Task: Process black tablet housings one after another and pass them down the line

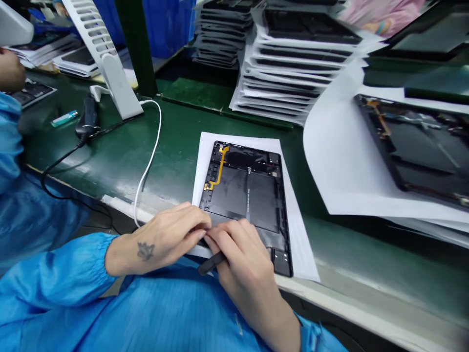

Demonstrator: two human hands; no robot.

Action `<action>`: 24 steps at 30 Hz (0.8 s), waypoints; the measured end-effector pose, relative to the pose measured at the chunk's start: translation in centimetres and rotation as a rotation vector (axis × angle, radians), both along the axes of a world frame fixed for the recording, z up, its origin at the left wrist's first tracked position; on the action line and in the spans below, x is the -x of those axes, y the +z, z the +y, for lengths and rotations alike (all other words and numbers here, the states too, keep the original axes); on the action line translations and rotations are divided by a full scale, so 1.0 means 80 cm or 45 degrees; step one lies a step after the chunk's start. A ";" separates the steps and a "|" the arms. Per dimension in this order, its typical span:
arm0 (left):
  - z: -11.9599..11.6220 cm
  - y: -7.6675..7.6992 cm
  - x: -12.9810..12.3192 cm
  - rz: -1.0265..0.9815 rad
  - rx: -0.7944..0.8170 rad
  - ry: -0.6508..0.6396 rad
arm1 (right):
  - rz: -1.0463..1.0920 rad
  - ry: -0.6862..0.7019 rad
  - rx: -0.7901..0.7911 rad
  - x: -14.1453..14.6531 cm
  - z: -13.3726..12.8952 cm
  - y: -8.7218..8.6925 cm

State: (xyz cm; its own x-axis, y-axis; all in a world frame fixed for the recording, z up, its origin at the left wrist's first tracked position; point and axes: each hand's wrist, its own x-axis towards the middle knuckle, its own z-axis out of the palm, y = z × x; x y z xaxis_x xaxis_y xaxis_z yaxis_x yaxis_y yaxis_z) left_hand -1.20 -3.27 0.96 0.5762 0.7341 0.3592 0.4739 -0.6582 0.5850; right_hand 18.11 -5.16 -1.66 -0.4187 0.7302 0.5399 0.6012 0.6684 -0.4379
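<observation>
An opened tablet (234, 188) lies on a sheet of white paper (300, 244) at the bench edge, its black battery (264, 200) and a yellow flex cable (221, 168) exposed. My left hand (164, 237) is at the tablet's near left corner, thumb and fingers pinched together; whatever is between them is hidden. Close beside it, my right hand (245, 259) curls over the same corner, its fingertips almost meeting the left ones. From under that hand sticks the blunt end of a black tool (211, 264), gripped in the fingers; its tip is out of sight.
A tall stack of tablets between paper sheets (282, 83) stands behind. Another opened tablet (421, 146) rests on paper at right. On the left are a white cable (156, 142), a white stand (113, 73) and a co-worker's blue sleeve (9, 142).
</observation>
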 end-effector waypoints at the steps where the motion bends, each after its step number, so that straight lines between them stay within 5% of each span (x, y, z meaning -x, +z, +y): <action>1: -0.001 -0.001 0.001 -0.004 0.021 0.018 | -0.014 -0.016 -0.019 0.003 0.001 -0.002; 8: -0.007 -0.013 0.013 -0.160 0.079 0.244 | 0.119 0.024 0.052 0.006 0.006 -0.003; 24: -0.005 -0.014 0.003 -0.174 -0.017 0.154 | 0.125 0.015 0.035 0.003 0.005 -0.002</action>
